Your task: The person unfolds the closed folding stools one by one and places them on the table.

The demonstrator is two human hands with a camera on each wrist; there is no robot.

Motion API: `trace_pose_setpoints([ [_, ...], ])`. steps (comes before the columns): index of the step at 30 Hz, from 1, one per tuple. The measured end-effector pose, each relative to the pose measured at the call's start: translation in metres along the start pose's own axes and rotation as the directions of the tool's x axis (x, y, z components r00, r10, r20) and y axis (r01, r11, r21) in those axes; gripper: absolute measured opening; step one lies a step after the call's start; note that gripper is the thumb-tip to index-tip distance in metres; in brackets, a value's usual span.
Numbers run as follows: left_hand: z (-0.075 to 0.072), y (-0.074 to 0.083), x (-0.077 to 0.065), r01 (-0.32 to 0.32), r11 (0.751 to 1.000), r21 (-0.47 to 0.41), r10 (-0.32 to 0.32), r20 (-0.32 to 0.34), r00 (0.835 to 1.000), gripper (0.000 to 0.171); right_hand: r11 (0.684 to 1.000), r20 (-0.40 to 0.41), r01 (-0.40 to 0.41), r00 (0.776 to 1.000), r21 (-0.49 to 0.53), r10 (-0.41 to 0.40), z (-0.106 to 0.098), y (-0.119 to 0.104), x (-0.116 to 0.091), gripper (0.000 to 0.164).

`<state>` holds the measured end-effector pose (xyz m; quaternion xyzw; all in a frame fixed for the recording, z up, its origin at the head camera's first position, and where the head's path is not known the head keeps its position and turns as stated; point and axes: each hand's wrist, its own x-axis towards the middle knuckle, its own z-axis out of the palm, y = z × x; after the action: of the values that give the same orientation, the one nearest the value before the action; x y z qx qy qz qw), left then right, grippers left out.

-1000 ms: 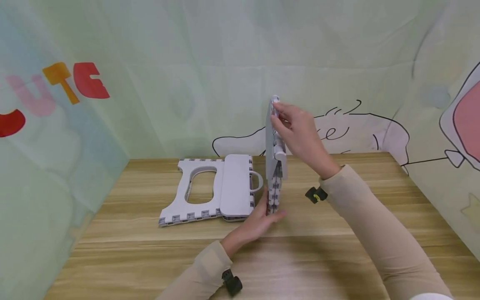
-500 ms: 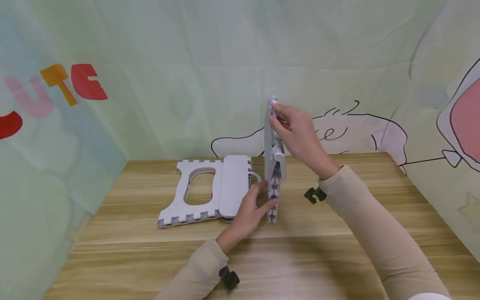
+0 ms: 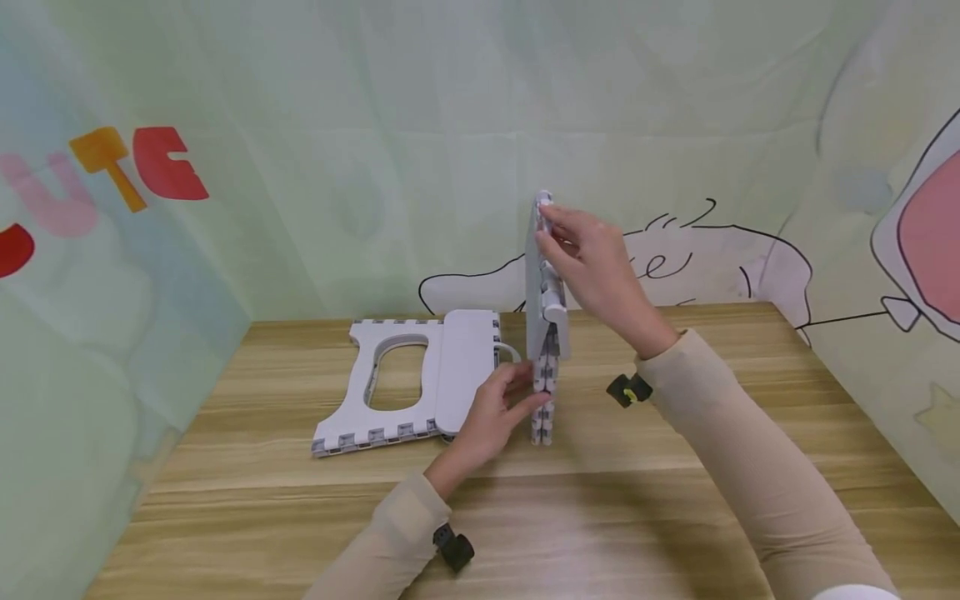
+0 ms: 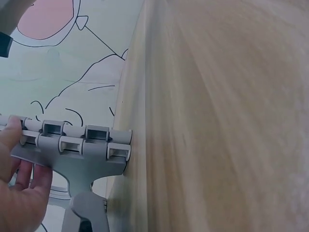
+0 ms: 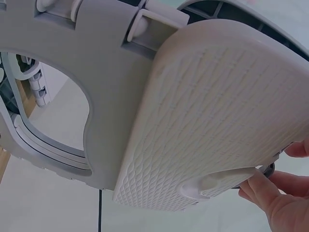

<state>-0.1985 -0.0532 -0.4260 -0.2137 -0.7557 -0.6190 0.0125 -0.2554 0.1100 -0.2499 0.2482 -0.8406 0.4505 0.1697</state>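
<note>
A white and grey folding step stool (image 3: 535, 308), folded flat, stands on edge and almost edge-on in the head view. My right hand (image 3: 603, 271) pinches its upper part; in the right wrist view the fingers of that right hand (image 5: 280, 203) grip beside the handle slot of the textured seat panel (image 5: 217, 111). Lower down, my left hand (image 3: 487, 417) holds the leg section. Seen from the left wrist, the left thumb lies over the hinged leg edge (image 4: 96, 140), with the fingers behind it. A second folded step stool (image 3: 471, 367) lies flat just left of the upright one.
Both stools are at a wood-grain table (image 3: 615, 517). A printed cloth backdrop (image 3: 360, 167) rises behind the table and at both sides. The lying stool's carry handle (image 3: 507, 348) points toward the upright stool, close to my left hand.
My left hand has slid up from the upright stool's bottom end, uncovering that end. The right hand keeps its hold, and the lying stool stays put.
</note>
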Motion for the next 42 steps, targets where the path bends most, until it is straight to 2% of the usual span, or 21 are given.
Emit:
trace_pose_setpoints([
  [4,0.000,0.000,0.001,0.006,1.000,0.004,-0.006,0.004,1.000,0.042,1.000,0.012,0.006,1.000,-0.015,-0.005,-0.002,-0.001,-0.001,0.043],
  [9,0.000,0.000,0.003,0.008,1.000,-0.003,-0.008,0.012,1.000,0.041,0.994,0.012,0.041,0.999,-0.098,-0.040,-0.004,0.000,-0.005,0.044],
  [14,0.000,0.001,0.003,0.007,1.000,-0.019,-0.007,0.013,1.000,0.039,0.981,-0.091,0.043,0.994,-0.189,-0.061,-0.011,0.002,-0.012,0.039],
  [17,0.000,0.001,0.003,0.012,1.000,-0.017,-0.012,0.006,1.000,0.038,0.983,-0.145,0.014,0.989,-0.181,-0.041,-0.016,0.005,-0.016,0.033],
  [19,-0.001,0.002,0.003,0.012,1.000,-0.016,-0.012,-0.001,1.000,0.038,0.988,-0.149,-0.020,0.989,-0.153,-0.003,-0.017,0.008,-0.018,0.029],
  [25,-0.001,0.000,0.003,0.032,0.999,-0.013,-0.032,-0.010,0.999,0.037,0.983,-0.046,-0.165,0.986,-0.076,0.162,-0.018,0.033,-0.034,0.029],
  [28,0.000,-0.001,0.004,0.037,0.999,-0.022,-0.037,0.006,0.999,0.037,0.971,0.040,-0.238,0.970,-0.032,0.239,-0.018,0.049,-0.048,0.030],
  [31,0.001,-0.001,0.004,0.038,0.999,-0.019,-0.038,0.012,0.999,0.037,0.962,0.114,-0.272,0.956,0.006,0.270,-0.011,0.064,-0.062,0.029],
  [36,0.000,-0.001,0.004,0.036,0.999,-0.017,-0.036,0.005,0.999,0.036,0.970,0.178,-0.234,0.959,0.062,0.219,0.008,0.077,-0.087,0.028],
  [42,-0.001,0.001,0.003,0.030,0.999,-0.022,-0.030,0.007,1.000,0.037,0.984,0.205,-0.150,0.970,0.094,0.128,0.027,0.084,-0.117,0.033],
])
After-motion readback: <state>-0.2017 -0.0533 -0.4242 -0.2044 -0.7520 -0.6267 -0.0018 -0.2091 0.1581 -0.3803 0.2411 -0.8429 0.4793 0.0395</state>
